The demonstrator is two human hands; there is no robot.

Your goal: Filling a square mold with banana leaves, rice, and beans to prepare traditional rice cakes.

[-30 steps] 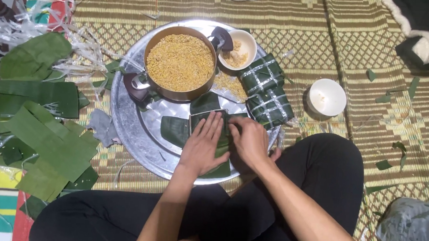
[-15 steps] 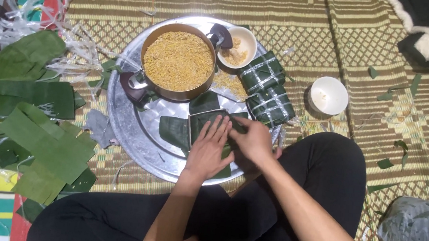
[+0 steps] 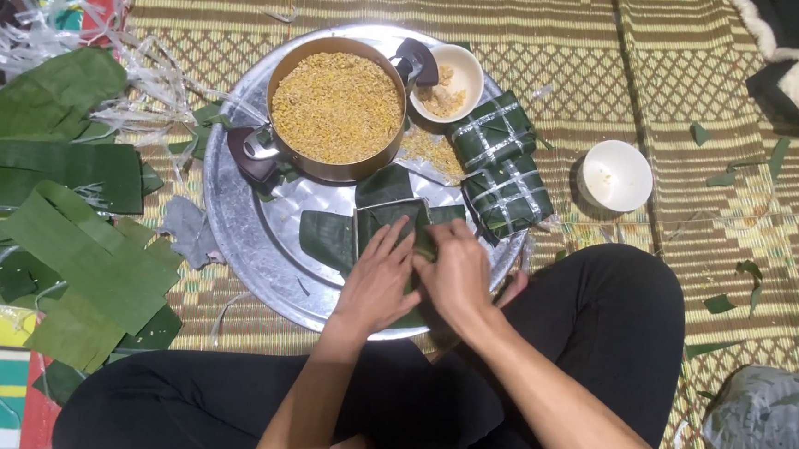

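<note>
While you sit cross-legged over the tray (image 3: 233,233), notes read thus:

Left hand (image 3: 377,283): flat, fingers straight and close together, palm down on the leaf parcel (image 3: 386,222). It presses; it grips nothing.

Right hand (image 3: 456,274): touching the left hand at the fingertips, fingers curled down onto the parcel's right edge. Whether they pinch the leaf fold or only press it cannot be told.

Leaf parcel: under both of your hands, on the near part of the tray, dark green, squarish; its far edge shows just past your fingertips. More leaf spreads out from beneath it to the left of your left hand.

Pot (image 3: 336,108): beyond your left hand, on the tray, full of yellow grain, black handles.

Small bowl (image 3: 452,84): beyond your right hand, just beside the pot, with a pale filling inside.

Tied parcels (image 3: 500,164): two, just beyond and to the right of your right hand, stacked at the tray's edge, bound with pale strips.

White bowl (image 3: 615,176): well to the right of your right hand, off the tray, on the mat (image 3: 704,77).

Cut leaves (image 3: 74,251): well to the left of your left hand, on the mat, in a loose pile.
</note>
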